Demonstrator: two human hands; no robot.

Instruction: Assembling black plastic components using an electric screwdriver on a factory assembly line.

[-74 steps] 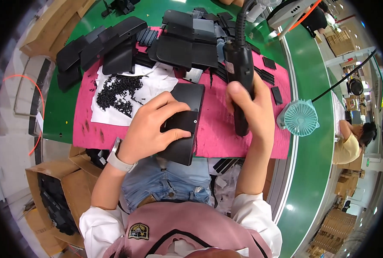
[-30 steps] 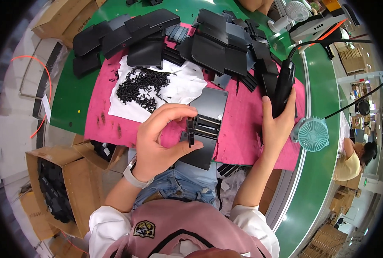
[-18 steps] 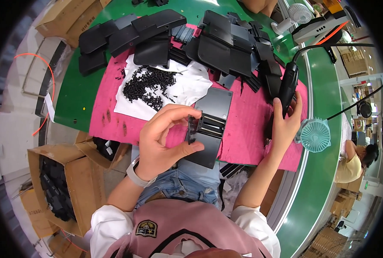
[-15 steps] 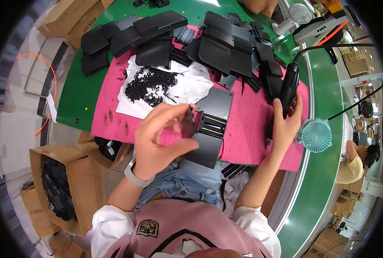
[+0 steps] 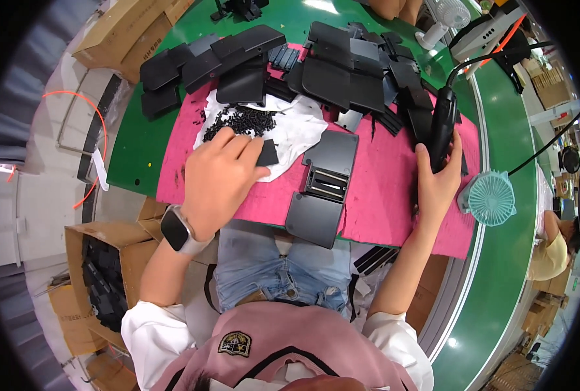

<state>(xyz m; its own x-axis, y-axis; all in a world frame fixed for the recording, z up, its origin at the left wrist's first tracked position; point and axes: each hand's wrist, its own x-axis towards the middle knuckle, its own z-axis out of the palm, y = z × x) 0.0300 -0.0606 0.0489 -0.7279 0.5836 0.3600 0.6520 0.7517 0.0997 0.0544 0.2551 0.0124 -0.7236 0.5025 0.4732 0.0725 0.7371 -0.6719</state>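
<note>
My left hand (image 5: 219, 179) is over the near edge of a white cloth (image 5: 303, 130), its fingers curled down at a heap of small black screw-like pieces (image 5: 247, 120). A small flat black plate (image 5: 268, 154) juts out between its thumb and fingers; the fingertips are hidden. My right hand (image 5: 438, 179) is wrapped round a corded black electric screwdriver (image 5: 442, 124), held upright at the right of the pink mat. Between the hands lies a black two-panel part (image 5: 315, 219), with a slotted middle section holding bright metal strips.
Black panels (image 5: 329, 81) are piled along the back of the pink mat (image 5: 384, 202). A teal fan (image 5: 489, 198) stands right of my right hand, a white fan (image 5: 443, 23) farther back. Cardboard boxes (image 5: 130, 260) hold black parts at the lower left. Someone's arm (image 5: 394, 10) rests at the far edge.
My left hand has moved left and away from me, off the two-panel part and onto the screw-like pieces, carrying the small plate. My right hand keeps hold of the screwdriver.
</note>
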